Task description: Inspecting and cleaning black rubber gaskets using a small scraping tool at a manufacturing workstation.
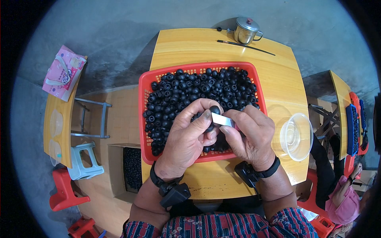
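My left hand (188, 129) is closed around a small round black piece (215, 110), pinched between thumb and fingers above the basket's near side. In my right hand (254, 133) is a knife with a short, flat, shiny blade (222, 119); a bit of pink shows by its grip, and the rest is hidden by my fingers. The blade lies against the black piece. Under both hands a red plastic basket (142, 107) sits on the wooden table (274, 79), heaped with black hollow balls (190, 85), many with a round hole.
To the right stands a clear plastic tub (296, 137). A lidded metal mug (245, 31) and a dark thin stick (246, 47) lie at the far edge. A cardboard box (116, 170) of black pieces and a pale blue stool (85, 160) are left. Another person (345, 202) sits at right.
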Demonstrator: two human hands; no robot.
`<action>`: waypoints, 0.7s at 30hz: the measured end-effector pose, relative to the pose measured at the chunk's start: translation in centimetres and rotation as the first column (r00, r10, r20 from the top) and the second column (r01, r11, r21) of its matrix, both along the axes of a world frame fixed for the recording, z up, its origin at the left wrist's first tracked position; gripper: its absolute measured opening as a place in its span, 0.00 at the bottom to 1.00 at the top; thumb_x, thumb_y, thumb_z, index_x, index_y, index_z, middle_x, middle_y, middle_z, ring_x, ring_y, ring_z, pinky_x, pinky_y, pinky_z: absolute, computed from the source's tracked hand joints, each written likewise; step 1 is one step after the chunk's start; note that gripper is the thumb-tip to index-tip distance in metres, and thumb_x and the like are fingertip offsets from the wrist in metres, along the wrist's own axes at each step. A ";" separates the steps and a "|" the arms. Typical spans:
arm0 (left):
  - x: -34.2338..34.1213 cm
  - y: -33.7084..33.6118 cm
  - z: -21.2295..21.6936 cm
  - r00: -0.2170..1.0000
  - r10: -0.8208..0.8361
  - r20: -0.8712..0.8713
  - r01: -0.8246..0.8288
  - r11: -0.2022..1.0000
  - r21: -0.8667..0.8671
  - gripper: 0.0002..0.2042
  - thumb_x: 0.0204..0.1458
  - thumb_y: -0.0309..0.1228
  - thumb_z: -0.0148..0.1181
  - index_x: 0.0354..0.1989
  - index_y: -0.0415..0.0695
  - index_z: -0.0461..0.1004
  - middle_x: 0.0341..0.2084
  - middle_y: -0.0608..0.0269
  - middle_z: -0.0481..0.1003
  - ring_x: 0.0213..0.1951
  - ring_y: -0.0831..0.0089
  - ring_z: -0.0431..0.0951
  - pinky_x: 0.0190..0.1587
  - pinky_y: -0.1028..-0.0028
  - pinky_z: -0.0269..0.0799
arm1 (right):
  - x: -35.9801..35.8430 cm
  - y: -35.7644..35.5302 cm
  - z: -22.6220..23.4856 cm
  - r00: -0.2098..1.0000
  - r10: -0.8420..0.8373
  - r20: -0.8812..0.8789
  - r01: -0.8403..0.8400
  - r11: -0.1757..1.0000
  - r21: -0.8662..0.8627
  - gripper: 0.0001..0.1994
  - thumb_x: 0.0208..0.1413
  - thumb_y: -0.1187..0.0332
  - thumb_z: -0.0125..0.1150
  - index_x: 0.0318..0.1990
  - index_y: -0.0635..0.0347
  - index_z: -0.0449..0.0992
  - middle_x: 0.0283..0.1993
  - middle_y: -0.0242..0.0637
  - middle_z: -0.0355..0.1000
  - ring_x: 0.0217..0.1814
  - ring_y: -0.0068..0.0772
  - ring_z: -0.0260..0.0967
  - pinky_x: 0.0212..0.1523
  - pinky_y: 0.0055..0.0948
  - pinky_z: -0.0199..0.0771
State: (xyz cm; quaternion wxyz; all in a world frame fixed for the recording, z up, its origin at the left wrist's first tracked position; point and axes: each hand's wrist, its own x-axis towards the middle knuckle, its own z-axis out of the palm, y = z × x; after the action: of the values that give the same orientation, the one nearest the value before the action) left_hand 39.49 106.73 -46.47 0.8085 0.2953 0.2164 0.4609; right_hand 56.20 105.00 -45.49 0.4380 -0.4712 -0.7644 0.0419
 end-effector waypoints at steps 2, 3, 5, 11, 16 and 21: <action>0.1 0.0 0.0 1.000 0.009 -0.007 -0.009 1.000 0.005 0.08 0.63 0.32 0.50 0.44 0.41 0.68 0.29 0.70 0.66 0.27 0.86 0.64 0.25 0.85 0.57 | 0.1 0.1 -0.1 1.000 0.000 0.005 0.000 1.000 -0.001 0.10 0.39 0.69 0.67 0.33 0.58 0.78 0.22 0.37 0.66 0.21 0.37 0.67 0.22 0.31 0.67; 0.0 0.1 0.0 1.000 0.008 -0.007 -0.008 1.000 0.005 0.08 0.63 0.32 0.50 0.44 0.41 0.68 0.29 0.70 0.66 0.27 0.86 0.64 0.25 0.85 0.57 | 0.1 0.1 -0.1 1.000 0.000 0.009 0.000 1.000 -0.001 0.10 0.39 0.69 0.67 0.32 0.59 0.78 0.22 0.37 0.66 0.21 0.37 0.67 0.22 0.31 0.67; -0.1 0.2 -0.1 1.000 -0.017 -0.015 0.018 0.999 0.043 0.08 0.63 0.32 0.49 0.44 0.41 0.68 0.29 0.70 0.66 0.27 0.86 0.64 0.26 0.85 0.57 | 0.1 0.1 0.0 1.000 0.000 0.005 0.000 1.000 -0.011 0.10 0.39 0.69 0.67 0.32 0.59 0.78 0.21 0.37 0.66 0.21 0.38 0.67 0.22 0.32 0.67; -0.3 0.1 0.2 0.999 -0.028 -0.016 0.028 0.999 -0.022 0.07 0.63 0.31 0.49 0.44 0.41 0.68 0.30 0.69 0.66 0.27 0.84 0.64 0.26 0.85 0.57 | 0.1 0.3 -0.1 0.998 -0.013 -0.059 0.010 0.999 -0.047 0.08 0.43 0.70 0.66 0.32 0.59 0.78 0.22 0.38 0.66 0.21 0.39 0.66 0.22 0.32 0.67; -0.5 0.5 0.0 0.999 -0.028 0.040 0.028 1.000 -0.012 0.09 0.62 0.33 0.49 0.44 0.41 0.68 0.31 0.68 0.66 0.27 0.83 0.64 0.26 0.84 0.58 | 0.3 0.5 0.0 0.966 -0.012 -0.258 -0.027 0.989 -0.147 0.05 0.48 0.74 0.63 0.33 0.64 0.77 0.24 0.42 0.68 0.24 0.38 0.66 0.25 0.29 0.66; -0.5 0.5 0.3 0.999 0.001 0.037 0.000 1.000 -0.021 0.10 0.63 0.35 0.49 0.44 0.41 0.68 0.30 0.68 0.66 0.27 0.83 0.64 0.26 0.84 0.58 | 0.6 0.6 0.0 0.947 -0.017 -0.320 -0.040 0.984 -0.171 0.05 0.48 0.75 0.62 0.33 0.65 0.77 0.25 0.41 0.70 0.25 0.37 0.66 0.26 0.29 0.66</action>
State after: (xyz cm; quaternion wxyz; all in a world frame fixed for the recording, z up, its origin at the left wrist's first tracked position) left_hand 38.96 107.23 -46.18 0.8152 0.2781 0.2062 0.4643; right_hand 56.77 105.60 -45.53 0.5127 -0.4903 -0.6794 0.1874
